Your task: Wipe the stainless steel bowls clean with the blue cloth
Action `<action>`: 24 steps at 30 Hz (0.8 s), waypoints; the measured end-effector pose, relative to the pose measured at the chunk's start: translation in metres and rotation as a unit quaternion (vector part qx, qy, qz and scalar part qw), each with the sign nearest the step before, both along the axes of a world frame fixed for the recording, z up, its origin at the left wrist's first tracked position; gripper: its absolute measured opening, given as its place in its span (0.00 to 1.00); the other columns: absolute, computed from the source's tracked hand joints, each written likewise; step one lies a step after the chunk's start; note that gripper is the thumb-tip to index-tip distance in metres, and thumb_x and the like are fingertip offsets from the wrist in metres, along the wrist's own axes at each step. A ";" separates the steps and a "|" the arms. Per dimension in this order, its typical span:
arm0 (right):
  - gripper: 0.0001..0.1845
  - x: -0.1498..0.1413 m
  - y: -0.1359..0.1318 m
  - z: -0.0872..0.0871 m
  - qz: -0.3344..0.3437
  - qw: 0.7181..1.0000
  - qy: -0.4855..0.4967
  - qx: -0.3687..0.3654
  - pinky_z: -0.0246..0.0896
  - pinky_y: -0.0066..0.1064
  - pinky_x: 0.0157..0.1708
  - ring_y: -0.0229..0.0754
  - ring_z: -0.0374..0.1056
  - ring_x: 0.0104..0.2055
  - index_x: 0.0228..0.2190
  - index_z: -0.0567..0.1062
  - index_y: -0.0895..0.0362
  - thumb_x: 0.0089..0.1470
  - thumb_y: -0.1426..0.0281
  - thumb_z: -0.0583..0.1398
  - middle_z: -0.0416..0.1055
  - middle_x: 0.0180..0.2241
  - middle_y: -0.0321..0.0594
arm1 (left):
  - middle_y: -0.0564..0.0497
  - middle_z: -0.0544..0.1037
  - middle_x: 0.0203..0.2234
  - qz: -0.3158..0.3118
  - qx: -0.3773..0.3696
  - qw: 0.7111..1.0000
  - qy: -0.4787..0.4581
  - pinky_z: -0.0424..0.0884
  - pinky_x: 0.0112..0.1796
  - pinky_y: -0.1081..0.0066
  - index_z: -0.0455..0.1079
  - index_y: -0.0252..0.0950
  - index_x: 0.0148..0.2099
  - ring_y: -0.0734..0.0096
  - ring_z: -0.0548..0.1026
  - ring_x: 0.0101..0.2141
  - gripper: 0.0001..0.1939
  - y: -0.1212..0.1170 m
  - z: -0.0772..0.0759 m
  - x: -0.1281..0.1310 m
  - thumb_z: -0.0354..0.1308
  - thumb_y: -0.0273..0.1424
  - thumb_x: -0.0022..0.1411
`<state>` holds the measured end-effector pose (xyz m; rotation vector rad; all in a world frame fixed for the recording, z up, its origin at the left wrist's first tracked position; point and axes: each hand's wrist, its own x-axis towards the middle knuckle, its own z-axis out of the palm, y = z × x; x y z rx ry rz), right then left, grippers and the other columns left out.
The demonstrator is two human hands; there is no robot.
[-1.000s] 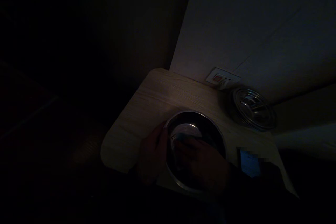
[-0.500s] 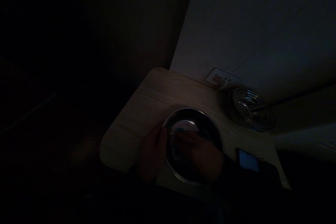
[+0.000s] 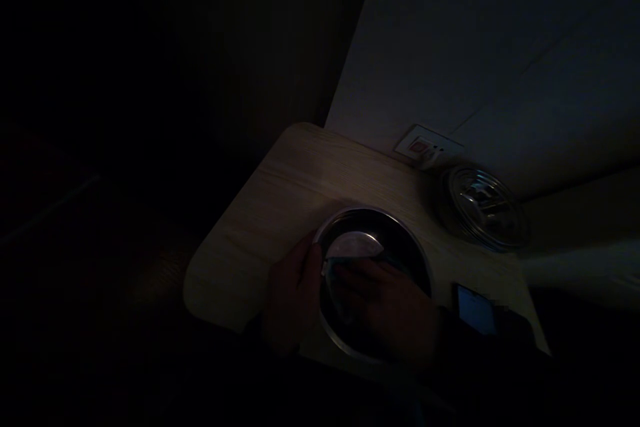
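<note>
A round shiny metal plate (image 3: 357, 244) with a raised rim rests on the wooden table in dim light. At its left side my left hand (image 3: 295, 293) grips the rim, thumb on top. My right hand (image 3: 385, 300) is inside the plate, pressing a dark greenish cloth (image 3: 343, 300) against the bottom. Its fingers point left, towards my left hand. Most of the cloth is hidden under the palm and in shadow.
Behind and to the right, sectioned metal plates (image 3: 487, 210) stand stacked by the wall. A phone (image 3: 475, 310) with a lit screen lies beside my right forearm. A wall socket (image 3: 425, 147) sits above the far edge of the wooden table (image 3: 280, 207).
My right hand has slid slightly right and down within the plate, and more of the cloth's upper edge shows. My left hand keeps its hold on the rim. The view has shifted slightly.
</note>
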<state>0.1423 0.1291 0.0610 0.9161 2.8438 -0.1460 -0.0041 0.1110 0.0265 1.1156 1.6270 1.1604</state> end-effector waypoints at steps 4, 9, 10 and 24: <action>0.14 -0.012 0.015 0.003 -0.046 0.999 -0.020 -0.005 0.59 0.41 0.46 0.49 0.59 0.51 0.45 0.71 0.58 0.57 0.72 0.54 0.67 0.50 0.42 | 0.50 0.77 0.43 -0.009 -0.001 1.000 0.002 0.68 0.42 0.76 0.70 0.37 0.48 0.71 0.74 0.42 0.18 -0.001 0.000 -0.001 0.45 0.36 0.62; 0.13 -0.020 0.009 0.006 -0.063 0.997 -0.033 -0.024 0.60 0.38 0.45 0.47 0.61 0.50 0.42 0.73 0.59 0.58 0.73 0.52 0.70 0.47 0.44 | 0.50 0.77 0.42 0.012 0.000 1.000 0.011 0.68 0.40 0.76 0.70 0.37 0.48 0.71 0.74 0.41 0.18 -0.001 0.000 0.003 0.45 0.35 0.62; 0.12 -0.019 0.005 0.007 -0.051 0.997 -0.036 -0.041 0.61 0.36 0.45 0.45 0.62 0.49 0.41 0.74 0.58 0.58 0.73 0.52 0.71 0.45 0.43 | 0.50 0.77 0.42 0.019 0.005 1.000 0.010 0.68 0.40 0.76 0.70 0.37 0.48 0.72 0.75 0.41 0.17 -0.001 0.001 0.004 0.45 0.35 0.62; 0.12 -0.025 0.003 0.009 -0.050 0.993 -0.077 -0.069 0.62 0.36 0.42 0.45 0.64 0.45 0.37 0.75 0.61 0.58 0.74 0.52 0.73 0.40 0.45 | 0.50 0.78 0.40 0.029 0.012 0.999 0.011 0.69 0.39 0.74 0.71 0.37 0.45 0.69 0.75 0.40 0.17 -0.003 -0.001 0.005 0.45 0.36 0.62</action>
